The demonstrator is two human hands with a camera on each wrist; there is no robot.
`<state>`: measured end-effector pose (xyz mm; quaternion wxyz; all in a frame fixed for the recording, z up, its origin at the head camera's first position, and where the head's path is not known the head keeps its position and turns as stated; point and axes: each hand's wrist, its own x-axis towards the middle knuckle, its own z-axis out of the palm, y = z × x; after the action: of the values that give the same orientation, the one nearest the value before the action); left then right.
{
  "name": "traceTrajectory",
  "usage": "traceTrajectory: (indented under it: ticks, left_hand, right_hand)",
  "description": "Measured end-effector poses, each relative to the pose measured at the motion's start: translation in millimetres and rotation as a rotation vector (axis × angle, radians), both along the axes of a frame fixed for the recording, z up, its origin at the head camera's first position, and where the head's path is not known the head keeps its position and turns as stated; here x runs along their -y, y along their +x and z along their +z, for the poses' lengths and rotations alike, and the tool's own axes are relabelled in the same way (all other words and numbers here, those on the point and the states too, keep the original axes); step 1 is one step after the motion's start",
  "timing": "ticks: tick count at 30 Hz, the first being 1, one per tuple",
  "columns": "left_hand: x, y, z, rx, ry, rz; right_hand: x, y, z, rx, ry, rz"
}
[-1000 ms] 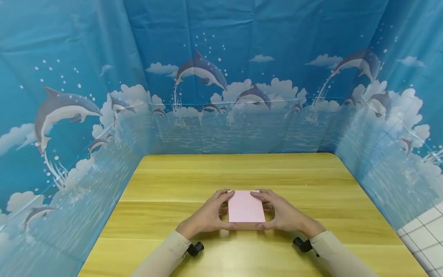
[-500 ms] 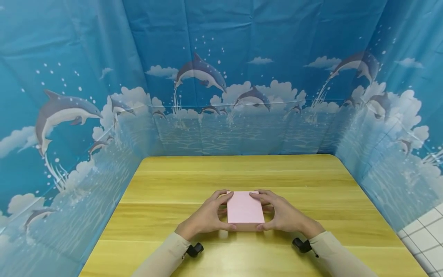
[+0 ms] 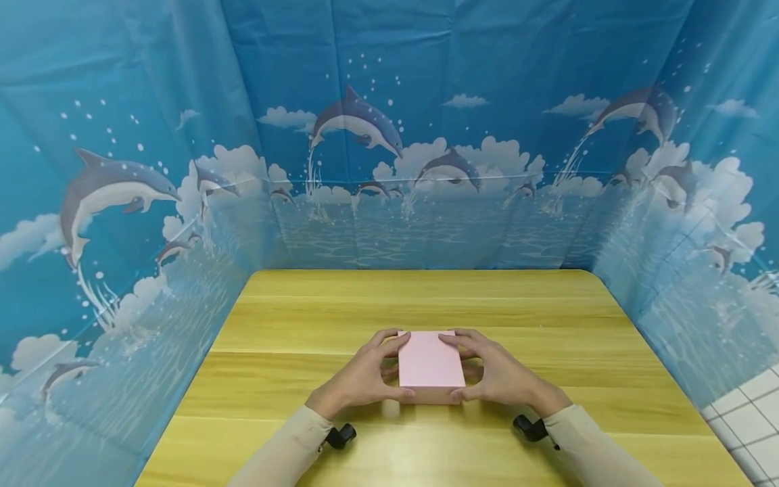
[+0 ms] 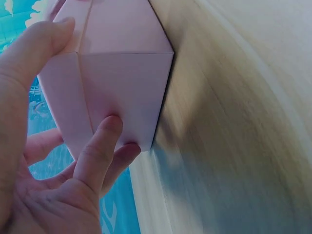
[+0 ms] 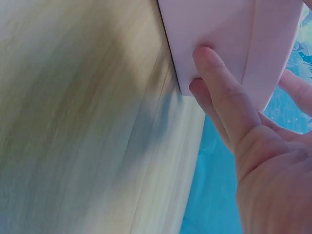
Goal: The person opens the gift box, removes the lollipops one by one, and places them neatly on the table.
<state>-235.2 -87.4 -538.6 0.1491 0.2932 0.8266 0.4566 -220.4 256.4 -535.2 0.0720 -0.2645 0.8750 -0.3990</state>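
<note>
A pale pink lidded box (image 3: 429, 360) sits on the wooden table, held between both hands. My left hand (image 3: 365, 376) grips its left side, with the thumb at the near left corner and fingertips along the side and over the far corner. On the opposite side my right hand (image 3: 506, 377) holds it the same way. In the left wrist view, a seam runs round the box (image 4: 126, 83) between lid and base; two fingertips press the base's side below that seam. The right wrist view shows two fingertips against the box's (image 5: 214, 22) other side wall.
The yellow wood-grain table (image 3: 316, 311) extends around the box. A blue dolphin-print curtain (image 3: 389, 223) encloses its back and both sides. White floor tiles (image 3: 745, 412) show at the right. Each wrist carries a small black camera (image 3: 341, 436).
Both hands keep their hold on the box. Its front face shows slightly taller now than before, and the head view has shifted a little.
</note>
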Motion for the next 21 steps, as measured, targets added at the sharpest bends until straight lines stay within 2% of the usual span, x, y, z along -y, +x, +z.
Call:
traceTrajectory:
  ticks: [12, 17, 21]
  left_hand:
    - [3, -1.7, 4.4, -0.024, 0.008, -0.013]
    - [3, -1.8, 7.9, -0.024, 0.001, -0.008]
    - [4, -0.7, 12.1, -0.094, -0.04, -0.002]
  right_hand:
    - [0, 0.2, 4.3, 0.146, -0.105, 0.027]
    - [0, 0.1, 7.0, 0.116, -0.069, 0.03]
    - [1, -0.5, 8.2, 0.066, -0.032, 0.017]
